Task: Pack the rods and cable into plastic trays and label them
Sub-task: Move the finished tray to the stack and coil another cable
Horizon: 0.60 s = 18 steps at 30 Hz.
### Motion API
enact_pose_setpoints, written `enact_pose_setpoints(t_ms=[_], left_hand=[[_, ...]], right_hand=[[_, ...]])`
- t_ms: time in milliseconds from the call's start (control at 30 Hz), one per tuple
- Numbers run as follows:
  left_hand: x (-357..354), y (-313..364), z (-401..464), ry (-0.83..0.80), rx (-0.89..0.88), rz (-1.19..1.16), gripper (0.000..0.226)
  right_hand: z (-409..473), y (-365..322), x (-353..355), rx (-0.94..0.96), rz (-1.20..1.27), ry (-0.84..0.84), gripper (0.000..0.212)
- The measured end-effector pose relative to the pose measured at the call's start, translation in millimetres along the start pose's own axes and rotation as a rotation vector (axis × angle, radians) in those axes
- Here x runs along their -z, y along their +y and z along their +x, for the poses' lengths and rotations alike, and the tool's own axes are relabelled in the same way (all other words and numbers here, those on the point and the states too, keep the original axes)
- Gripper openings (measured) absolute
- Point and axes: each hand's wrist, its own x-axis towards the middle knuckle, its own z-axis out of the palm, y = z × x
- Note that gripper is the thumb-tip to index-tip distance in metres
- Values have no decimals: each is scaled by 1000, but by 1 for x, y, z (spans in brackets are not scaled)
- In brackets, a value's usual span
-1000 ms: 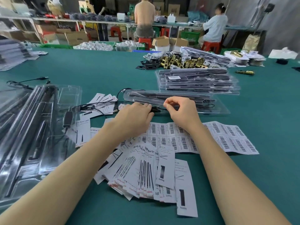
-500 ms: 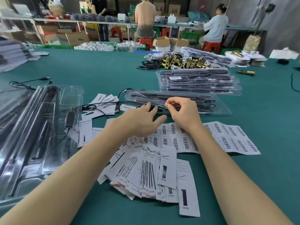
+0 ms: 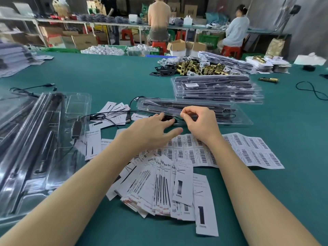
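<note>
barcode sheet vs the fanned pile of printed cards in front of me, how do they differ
The barcode sheet is one wide flat sheet printed with rows of barcodes; the printed cards are many narrow separate slips, overlapping in a fan.
The barcode sheet lies farther from the person, partly under the right hand; the cards lie nearer, between the forearms.
The cards show black rod pictures and text, the sheet none.
Both are white paper lying on the green table.

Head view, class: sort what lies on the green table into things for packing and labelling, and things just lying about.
For the job: clear tray under both hands, black cable, barcode label sheet, printed cards, packed tray stack.

Lying about: brass lock parts, cardboard boxes.
</note>
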Motion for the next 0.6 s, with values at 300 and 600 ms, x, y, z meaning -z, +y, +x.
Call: enact_pose_setpoints(t_ms=[300,600], left_hand=[[-6,4,2,53,7,108,88],[-14,-13,-3,129,-32,27,100]], right_hand=[[0,1,-2,11,1,13,10],[0,2,-2,28,-30,23,11]])
